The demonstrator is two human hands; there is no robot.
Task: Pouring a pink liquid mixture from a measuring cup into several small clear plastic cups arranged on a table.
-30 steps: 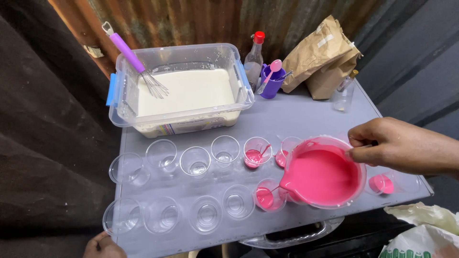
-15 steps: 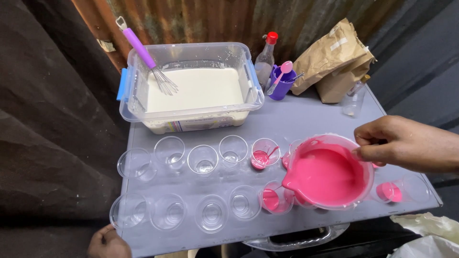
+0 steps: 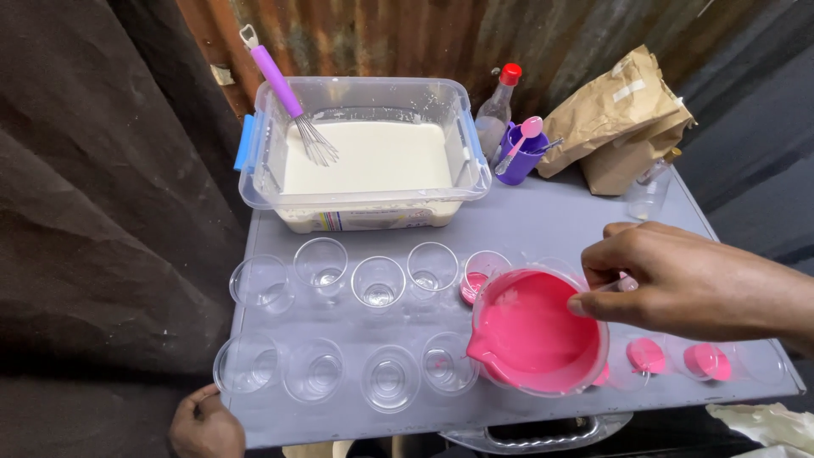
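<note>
The right hand [image 3: 678, 284] is pinching the rim of the pink-filled jug [image 3: 538, 331] — it has been sliding leftward over the row, its spout now nearing an empty cup [image 3: 447, 363]. The left hand [image 3: 203, 424] is still gripping the table edge [image 3: 280, 437] — fingers curled, holding nothing else.

The right hand [image 3: 687, 284] grips a jug of pink liquid [image 3: 536, 331] by its rim. The left hand [image 3: 206, 424] holds the grey table [image 3: 543, 225] edge near empty clear cups [image 3: 377, 282].

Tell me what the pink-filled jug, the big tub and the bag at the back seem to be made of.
The clear spouted jug of pink liquid looks like glossy transparent plastic: its wall shows the pink through. The large clear rectangular tub of cream-coloured liquid looks like the same kind of plastic, with blue clips. The crumpled brown bag looks like matte paper, creased sharply.
</note>
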